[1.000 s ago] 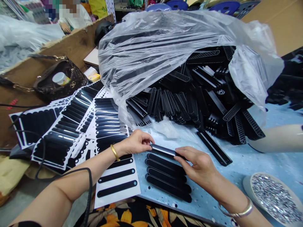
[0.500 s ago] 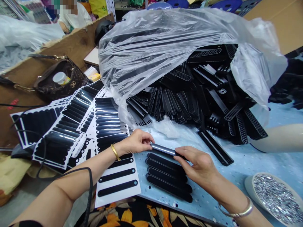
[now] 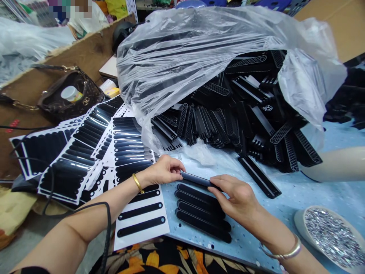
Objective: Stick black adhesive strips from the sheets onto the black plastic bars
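Between my two hands is a long narrow black strip [image 3: 196, 179], held just above the table. My left hand [image 3: 167, 169], with a gold bangle at the wrist, pinches its left end. The right end is between the thumb and fingers of my right hand [image 3: 235, 192], which hide that end. Below it, several black round-ended strips [image 3: 199, 217] lie side by side on the blue table. Beside and partly under my left forearm is a white backing sheet [image 3: 139, 239] bearing black strip stickers [image 3: 141, 226].
A clear plastic bag [image 3: 182, 49] spills many black plastic pieces [image 3: 211, 125] across the back. More sticker sheets [image 3: 71, 163] and a brown handbag [image 3: 71, 93] lie left. At right stand a bowl of silvery bits [image 3: 332, 232] and a pale rounded object [image 3: 339, 165]. A black cable [image 3: 108, 224] crosses my left arm.
Both hands keep their hold on the black strip, and its shine has dimmed as it tilts slightly. The whole view has shifted a little.
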A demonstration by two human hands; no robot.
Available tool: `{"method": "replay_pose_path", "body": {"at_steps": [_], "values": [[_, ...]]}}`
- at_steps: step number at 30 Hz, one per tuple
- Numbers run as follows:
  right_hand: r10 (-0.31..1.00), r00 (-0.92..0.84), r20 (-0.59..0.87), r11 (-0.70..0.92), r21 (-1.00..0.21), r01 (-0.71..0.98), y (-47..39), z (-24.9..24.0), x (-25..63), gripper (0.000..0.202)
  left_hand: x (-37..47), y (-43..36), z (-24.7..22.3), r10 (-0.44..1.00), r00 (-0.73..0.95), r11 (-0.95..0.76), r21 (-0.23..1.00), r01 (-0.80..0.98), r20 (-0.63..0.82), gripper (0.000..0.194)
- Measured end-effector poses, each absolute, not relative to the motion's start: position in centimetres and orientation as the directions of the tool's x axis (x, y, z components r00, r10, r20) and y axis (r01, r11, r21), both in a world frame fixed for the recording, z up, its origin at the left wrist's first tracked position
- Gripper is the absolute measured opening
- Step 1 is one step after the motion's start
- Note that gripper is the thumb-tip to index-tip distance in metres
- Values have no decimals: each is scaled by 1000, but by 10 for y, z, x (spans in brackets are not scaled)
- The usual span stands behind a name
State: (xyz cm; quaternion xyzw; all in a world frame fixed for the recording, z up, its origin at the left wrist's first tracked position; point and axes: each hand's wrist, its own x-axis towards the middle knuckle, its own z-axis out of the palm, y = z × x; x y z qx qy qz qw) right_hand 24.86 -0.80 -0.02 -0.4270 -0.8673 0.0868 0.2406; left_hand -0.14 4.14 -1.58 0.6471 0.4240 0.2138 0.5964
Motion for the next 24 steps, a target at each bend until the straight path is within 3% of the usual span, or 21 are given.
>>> {"method": "replay_pose_path", "body": {"at_steps": [24], "values": [[818, -476, 324, 573, -388, 722, -11, -7, 248, 15, 3, 38, -24, 837, 485, 150, 959, 241, -253, 8]]}}
